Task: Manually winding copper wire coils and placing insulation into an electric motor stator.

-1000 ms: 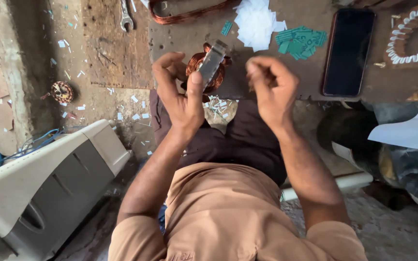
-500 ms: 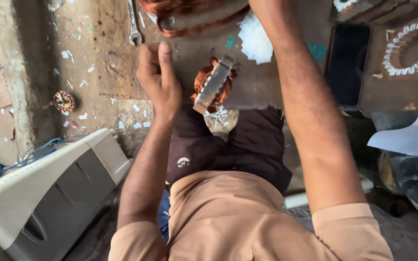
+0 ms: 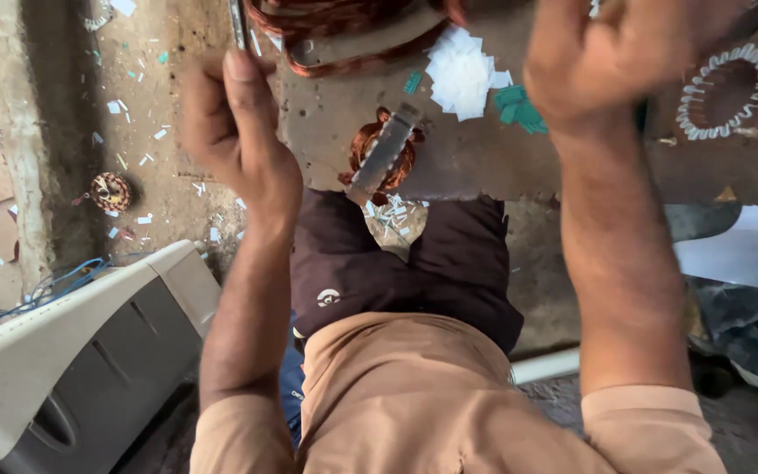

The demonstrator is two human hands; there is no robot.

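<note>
While raised over the surface (image 3: 484, 167), left hand (image 3: 239, 132) half open, fingers loosely curled, thumb up near a metal tool (image 3: 238, 22) at the top edge, holding nothing visible. Right hand (image 3: 607, 61) curled loosely, grip impossible to tell. Both now higher and closer than half a second ago. Copper-wound stator (image 3: 379, 149) with a grey metal strip (image 3: 385, 151) across it at the surface's near edge, untouched. Beyond it, white paper pieces (image 3: 462, 75) and green scraps (image 3: 518, 105).
</note>
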